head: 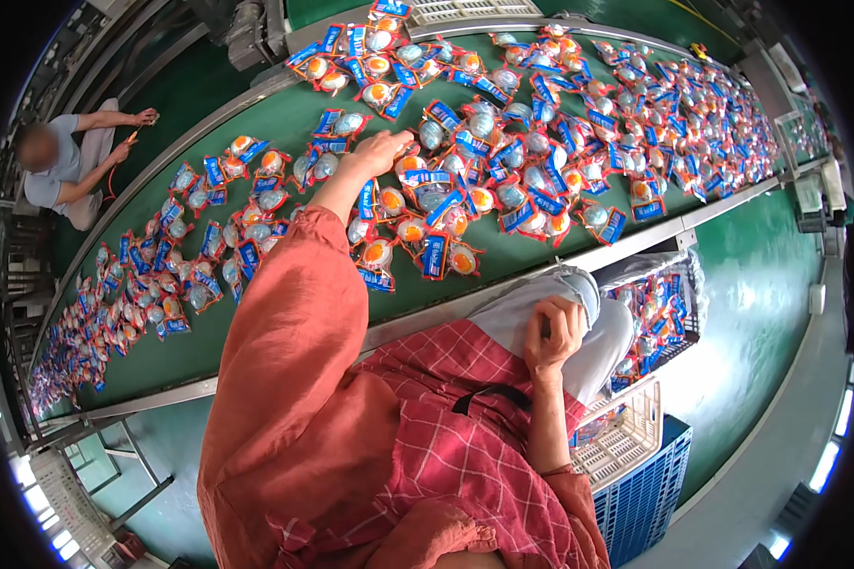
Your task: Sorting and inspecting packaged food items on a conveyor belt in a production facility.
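My left hand (383, 153) reaches over the green conveyor belt (306, 263), palm down, its fingertips at a clear plastic packet with red edges. Whether the fingers grip that packet is hidden. Around it lie many similar egg packets with blue labels, such as one packet (377, 263) showing an orange yolk picture. My right hand (555, 331) rests by my grey-clad knee, off the belt, its fingers curled in and nothing visible in them.
A metal rail (612, 250) edges the belt on my side. Beside my knee stands a lined crate (694, 306) of packets, with a white plastic basket (647, 427) and blue crates (647, 491) nearby. Across the belt a person (78, 160) sits holding an orange tool.
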Demonstrator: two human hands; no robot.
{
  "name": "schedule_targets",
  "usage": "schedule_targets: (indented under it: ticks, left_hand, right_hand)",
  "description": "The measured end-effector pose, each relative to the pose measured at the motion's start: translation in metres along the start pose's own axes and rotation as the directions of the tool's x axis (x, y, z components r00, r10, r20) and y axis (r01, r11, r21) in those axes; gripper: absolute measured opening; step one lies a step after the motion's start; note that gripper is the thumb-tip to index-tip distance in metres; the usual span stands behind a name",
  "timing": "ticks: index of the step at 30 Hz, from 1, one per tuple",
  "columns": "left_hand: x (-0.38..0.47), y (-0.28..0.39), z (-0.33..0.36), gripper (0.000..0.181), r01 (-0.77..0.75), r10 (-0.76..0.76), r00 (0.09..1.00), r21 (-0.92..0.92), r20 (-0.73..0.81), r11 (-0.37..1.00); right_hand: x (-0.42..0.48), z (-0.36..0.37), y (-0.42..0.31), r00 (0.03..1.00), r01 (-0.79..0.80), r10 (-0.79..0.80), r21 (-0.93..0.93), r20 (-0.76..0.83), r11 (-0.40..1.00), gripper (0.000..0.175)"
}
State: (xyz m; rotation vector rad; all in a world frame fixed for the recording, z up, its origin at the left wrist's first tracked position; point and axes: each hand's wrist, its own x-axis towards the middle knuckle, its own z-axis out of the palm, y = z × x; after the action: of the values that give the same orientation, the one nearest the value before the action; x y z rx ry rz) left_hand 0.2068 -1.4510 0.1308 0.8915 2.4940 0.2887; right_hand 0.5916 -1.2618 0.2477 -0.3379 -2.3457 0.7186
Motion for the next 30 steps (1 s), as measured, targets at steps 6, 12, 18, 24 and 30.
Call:
schedule_targets:
  ticks: [6,12,18,24,30]
  left_hand:
    - [-0.020,-0.040,-0.008,0.059,-0.002,-0.192,0.903,-0.453,-0.383,0.892]
    - [-0.055,-0.028,-0.006,0.076,-0.082,-0.140,0.892,-0.460,-0.429,0.884]
    - [-0.145,-0.003,0.006,0.052,-0.169,-0.048,0.784,-0.287,-0.619,0.943]
    - [-0.228,0.055,0.058,0.061,-0.158,0.211,0.801,0.143,-0.560,0.977]
    - [-0.211,0.081,0.086,0.072,-0.304,0.341,0.868,0.158,-0.362,0.940]
  right_hand:
    - [-0.006,0.004,-0.009,1.000,-0.009,0.009,-0.011,-0.008,1.000,0.020]
    - [-0.006,0.009,-0.018,0.999,0.032,-0.032,0.021,-0.012,0.999,0.022]
    - [-0.013,0.011,-0.026,1.000,0.008,-0.006,0.053,-0.026,0.999,0.022]
    - [-0.017,0.011,-0.028,0.999,0.037,-0.036,0.057,-0.012,0.998,0.026]
    - [-0.024,0.015,-0.038,0.999,0.040,-0.038,0.082,-0.025,0.996,0.023]
